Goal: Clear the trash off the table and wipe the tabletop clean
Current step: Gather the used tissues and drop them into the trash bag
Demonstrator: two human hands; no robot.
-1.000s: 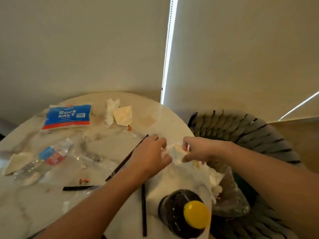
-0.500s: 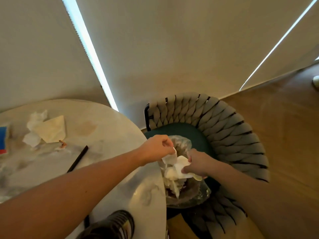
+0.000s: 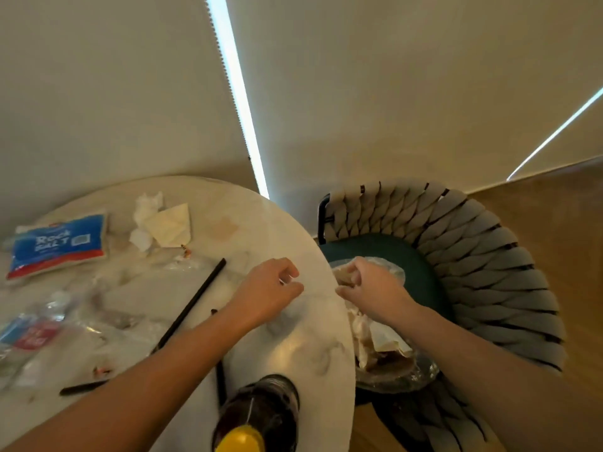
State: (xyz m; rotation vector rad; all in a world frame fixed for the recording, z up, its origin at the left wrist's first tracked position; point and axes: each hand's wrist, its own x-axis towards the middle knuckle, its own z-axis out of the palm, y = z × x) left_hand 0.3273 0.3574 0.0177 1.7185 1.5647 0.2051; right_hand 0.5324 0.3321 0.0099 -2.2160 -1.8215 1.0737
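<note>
Both hands hang near the right edge of the round marble tabletop (image 3: 293, 340). Left hand (image 3: 272, 288) sits just over the tabletop with its fingers loosely curled, and it seems to hold nothing, though a small pale glint shows by the fingertips (too small to tell what it is). Right hand (image 3: 372, 288) is off the edge, over a clear plastic bag (image 3: 401, 373) that rests on the green seat of a woven chair (image 3: 489, 272); its fingers curl down at the bag's mouth, and I cannot tell whether they pinch anything. Crumpled tissue and paper (image 3: 375, 337) fill the bag.

More trash lies on the tabletop: a blue rock salt pack (image 3: 55, 244) at the far left, a white tissue (image 3: 145, 216) touching a tan napkin (image 3: 171, 225) behind it, a crushed clear bottle (image 3: 29, 334) at the left edge, and a long black straw (image 3: 192, 305) running under the left forearm. Another short straw (image 3: 81, 386) lies nearer. A dark bottle with a yellow cap (image 3: 241, 440) stands at the near edge.
</note>
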